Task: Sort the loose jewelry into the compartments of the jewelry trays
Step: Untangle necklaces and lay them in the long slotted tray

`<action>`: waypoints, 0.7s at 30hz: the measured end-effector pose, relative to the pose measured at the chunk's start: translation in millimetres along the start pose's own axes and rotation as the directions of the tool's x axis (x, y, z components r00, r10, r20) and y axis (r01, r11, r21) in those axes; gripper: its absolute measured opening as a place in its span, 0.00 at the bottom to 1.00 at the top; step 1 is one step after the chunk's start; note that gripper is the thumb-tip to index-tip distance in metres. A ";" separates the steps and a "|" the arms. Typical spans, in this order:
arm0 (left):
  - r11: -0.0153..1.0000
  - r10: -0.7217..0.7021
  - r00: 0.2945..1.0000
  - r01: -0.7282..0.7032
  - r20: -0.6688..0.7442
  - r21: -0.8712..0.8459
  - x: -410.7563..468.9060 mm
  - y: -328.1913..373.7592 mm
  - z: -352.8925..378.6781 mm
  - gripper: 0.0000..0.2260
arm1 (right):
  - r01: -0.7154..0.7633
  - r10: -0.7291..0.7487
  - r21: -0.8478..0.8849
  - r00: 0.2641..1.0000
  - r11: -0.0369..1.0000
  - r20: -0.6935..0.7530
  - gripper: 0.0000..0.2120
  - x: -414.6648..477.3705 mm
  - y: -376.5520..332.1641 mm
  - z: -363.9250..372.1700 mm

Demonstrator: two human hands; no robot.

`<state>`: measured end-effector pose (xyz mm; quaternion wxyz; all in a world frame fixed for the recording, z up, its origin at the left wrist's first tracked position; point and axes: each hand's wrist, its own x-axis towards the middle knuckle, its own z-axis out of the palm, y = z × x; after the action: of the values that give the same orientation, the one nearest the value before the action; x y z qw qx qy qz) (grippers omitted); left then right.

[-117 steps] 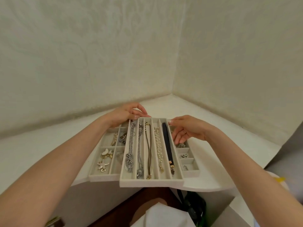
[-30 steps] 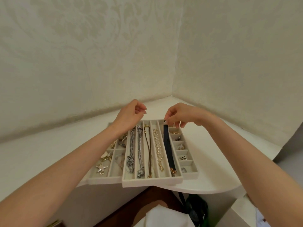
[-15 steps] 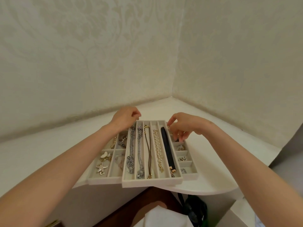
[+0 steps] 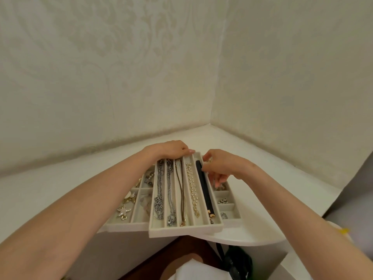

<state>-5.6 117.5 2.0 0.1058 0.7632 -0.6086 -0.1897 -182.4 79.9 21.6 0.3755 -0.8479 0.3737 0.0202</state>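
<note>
Jewelry (image 4: pixel 170 190) lies lengthwise in all five long slots of the top tray (image 4: pixel 185 231), seen from the head camera. There are two silver chains, a thin gold one, a pearl string and, on the 3 o'clock side, a black strap (image 4: pixel 204 190). This tray is stacked across two lower ones. The left tray (image 4: pixel 125 226) at 9 o'clock holds brooches, and the right tray (image 4: pixel 232 220) at 3 o'clock holds small pieces in its cells.

Both hands are at the 12 o'clock end. The left hand (image 4: pixel 169 150) has its fingers curled over the top tray's far rim. The right hand (image 4: pixel 221 167) pinches the strap's far end between thumb and forefinger, with its other fingers bent down above the right tray.

The step looks like laying the strap straight in its slot. No loose piece shows outside the trays, so sorting seems nearly finished. Next, the fingers need to let go without dragging the strap over the divider.

The trays sit at the rounded 6 o'clock edge of a white corner worktop (image 4: pixel 60 188), and the top tray seems to jut past it. Pale patterned walls (image 4: pixel 101 67) meet at 12 o'clock.
</note>
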 end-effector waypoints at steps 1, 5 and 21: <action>0.999 -0.011 1.000 0.012 0.015 -0.047 -1.3 0.4 -1.2 0.20 | 0.003 -0.003 0.021 1.000 1.000 -0.010 0.16 0.9 0.5 -0.2; 0.970 -0.078 0.997 0.072 -0.017 -0.231 -14.4 -8.7 -13.7 0.23 | 0.060 -0.060 0.145 0.998 0.988 -0.005 0.15 1.5 6.3 -10.6; 0.395 -0.612 0.783 0.178 -0.113 -0.901 -33.7 -78.6 -19.3 0.10 | 0.157 -0.015 0.668 0.977 0.728 -0.214 0.26 39.1 33.6 -16.6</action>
<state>66.0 167.4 -5.9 0.5487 0.7535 -0.1866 -0.3105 -180.1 30.2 0.2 0.6220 -0.6656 0.3500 -0.2182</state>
